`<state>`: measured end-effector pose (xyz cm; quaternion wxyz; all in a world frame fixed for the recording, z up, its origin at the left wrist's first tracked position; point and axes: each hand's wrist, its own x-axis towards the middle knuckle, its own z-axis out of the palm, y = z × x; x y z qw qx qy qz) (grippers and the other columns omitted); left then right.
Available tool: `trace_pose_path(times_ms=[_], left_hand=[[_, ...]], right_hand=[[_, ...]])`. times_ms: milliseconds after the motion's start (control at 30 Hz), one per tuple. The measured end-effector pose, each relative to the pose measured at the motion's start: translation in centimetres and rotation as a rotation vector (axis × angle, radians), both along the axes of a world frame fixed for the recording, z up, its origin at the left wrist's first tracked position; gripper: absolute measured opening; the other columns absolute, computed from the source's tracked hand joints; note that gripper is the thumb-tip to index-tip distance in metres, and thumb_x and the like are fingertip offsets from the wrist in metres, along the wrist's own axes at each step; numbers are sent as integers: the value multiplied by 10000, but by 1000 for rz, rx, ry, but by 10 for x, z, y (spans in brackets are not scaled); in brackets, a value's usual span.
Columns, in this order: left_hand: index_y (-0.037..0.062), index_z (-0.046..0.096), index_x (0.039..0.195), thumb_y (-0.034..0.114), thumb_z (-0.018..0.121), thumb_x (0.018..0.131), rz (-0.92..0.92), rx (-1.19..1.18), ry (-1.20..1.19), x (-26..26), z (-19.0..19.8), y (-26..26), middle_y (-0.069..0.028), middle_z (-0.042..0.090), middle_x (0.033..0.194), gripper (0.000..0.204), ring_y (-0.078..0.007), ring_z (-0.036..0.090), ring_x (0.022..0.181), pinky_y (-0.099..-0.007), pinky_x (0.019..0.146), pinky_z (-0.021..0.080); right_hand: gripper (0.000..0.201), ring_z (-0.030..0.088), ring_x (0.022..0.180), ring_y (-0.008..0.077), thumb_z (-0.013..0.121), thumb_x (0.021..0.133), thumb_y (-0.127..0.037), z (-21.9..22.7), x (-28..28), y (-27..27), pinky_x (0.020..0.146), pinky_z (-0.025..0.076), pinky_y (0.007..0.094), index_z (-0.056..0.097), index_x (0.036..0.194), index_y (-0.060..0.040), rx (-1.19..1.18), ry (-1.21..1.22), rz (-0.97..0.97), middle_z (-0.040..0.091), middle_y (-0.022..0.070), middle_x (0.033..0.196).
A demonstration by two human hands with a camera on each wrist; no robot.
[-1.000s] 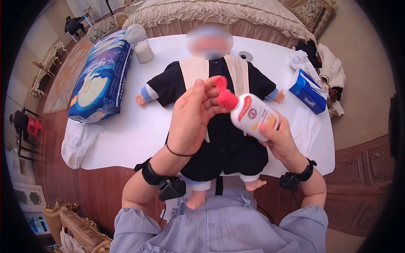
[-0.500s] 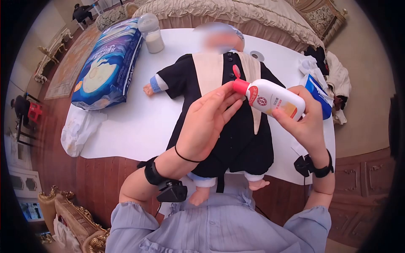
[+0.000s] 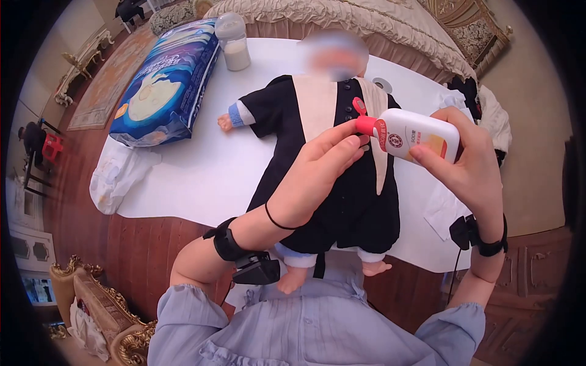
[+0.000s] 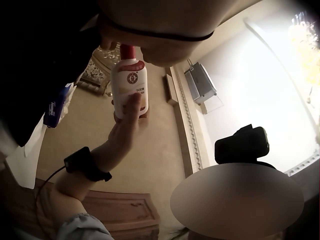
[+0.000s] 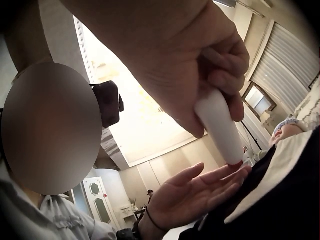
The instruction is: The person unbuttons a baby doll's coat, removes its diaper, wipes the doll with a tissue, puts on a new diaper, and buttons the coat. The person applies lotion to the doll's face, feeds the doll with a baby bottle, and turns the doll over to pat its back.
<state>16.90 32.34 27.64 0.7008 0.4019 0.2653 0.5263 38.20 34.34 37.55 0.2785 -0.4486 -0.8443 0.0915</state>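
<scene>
In the head view my right hand (image 3: 473, 161) grips a white lotion bottle (image 3: 421, 137) by its base end, thumb across the label. The bottle lies nearly on its side, its red flip cap (image 3: 360, 107) open and its mouth toward the left. My left hand (image 3: 314, 174) is held out under the mouth, fingertips right at the red neck. From the right wrist view, the bottle (image 5: 220, 127) points down at the extended fingers of the left hand (image 5: 185, 197). Below both hands a doll (image 3: 360, 219) in a black suit with cream lapels lies on its back.
The doll lies on a white table (image 3: 189, 183). At the left are a blue diaper pack (image 3: 165, 85), a crumpled white item (image 3: 119, 177) and a clear-topped bottle (image 3: 234, 46). White tissue (image 3: 445, 210) lies at the right. A bed (image 3: 342, 21) stands behind the table.
The lotion bottle has moved right and tipped from a slant to nearly level. My left hand has followed, its fingers staying at the mouth. The head view has shifted.
</scene>
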Motion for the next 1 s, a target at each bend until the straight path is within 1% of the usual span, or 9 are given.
trace_pose_path(times_ms=[333, 400, 433, 500, 533, 600, 667, 767, 1000], left_hand=[[-49, 421, 1397, 126, 490, 1004, 15, 96, -7, 2, 2, 3, -132, 509, 1365, 435, -213, 479, 1287, -370, 1117, 361], [-48, 420, 1397, 79, 513, 987, 204, 345, 66, 4, 8, 5, -121, 531, 1348, 439, -195, 495, 1269, -358, 1106, 368], [-54, 457, 1368, 33, 574, 952, 234, 412, 68, 4, 12, 8, -114, 567, 1308, 440, -182, 525, 1233, -341, 1082, 390], [-54, 488, 1341, 24, 609, 930, 265, 534, 229, 0, 17, 9, -116, 576, 1297, 435, -181, 541, 1212, -334, 1068, 405], [-54, 518, 1314, 14, 643, 909, 295, 652, 390, -1, 20, 10, -117, 585, 1285, 429, -180, 558, 1191, -327, 1053, 419], [-49, 581, 1227, -8, 690, 866, 301, 643, 385, 1, 28, 15, -132, 595, 1269, 379, -184, 584, 1152, -325, 1032, 443], [-43, 615, 1160, -26, 700, 848, 110, 425, 179, 1, 33, 21, -147, 593, 1264, 323, -186, 588, 1147, -333, 1027, 453], [-39, 574, 1144, -35, 737, 809, 152, 581, 204, 3, 34, 29, -165, 601, 1235, 372, -210, 588, 1157, -349, 1038, 447], [29, 342, 1249, -41, 783, 752, 267, 648, 194, 18, 24, 37, -172, 603, 1193, 667, -249, 593, 1150, -386, 1063, 421]], right_hand=[[310, 651, 602, 151, 793, 767, -215, -4, 5, 1, 541, 478, 278, 614, 929, -22, -12, 15, 5, 649, 87, 668], [374, 665, 690, 138, 794, 778, -176, -22, 12, 7, 627, 524, 260, 598, 1055, -20, -354, 228, 10, 690, 87, 828], [374, 665, 690, 138, 794, 778, -176, -35, 13, 10, 627, 524, 260, 598, 1055, -20, -352, 228, 11, 690, 87, 828], [465, 681, 787, 162, 786, 798, -157, -64, 14, 15, 732, 563, 283, 553, 1171, -6, -715, 634, 170, 678, 105, 1008], [465, 681, 787, 162, 786, 798, -157, -74, 14, 14, 732, 563, 283, 553, 1171, -6, -713, 635, 174, 678, 105, 1008], [490, 694, 842, 198, 775, 811, -161, -91, 15, 9, 781, 584, 330, 537, 1203, 13, -905, 795, 290, 649, 126, 1096], [509, 707, 825, 210, 789, 795, -187, -98, 15, 8, 723, 598, 344, 537, 1190, 12, -949, 829, 377, 669, 129, 1028], [531, 711, 718, 222, 822, 757, -284, -104, 13, 8, 633, 601, 338, 569, 1119, 10, -1043, 884, 496, 693, 126, 865], [494, 713, 722, 228, 824, 757, -311, -119, 14, 8, 645, 601, 341, 593, 1063, 0, -1077, 960, 517, 697, 132, 864]])
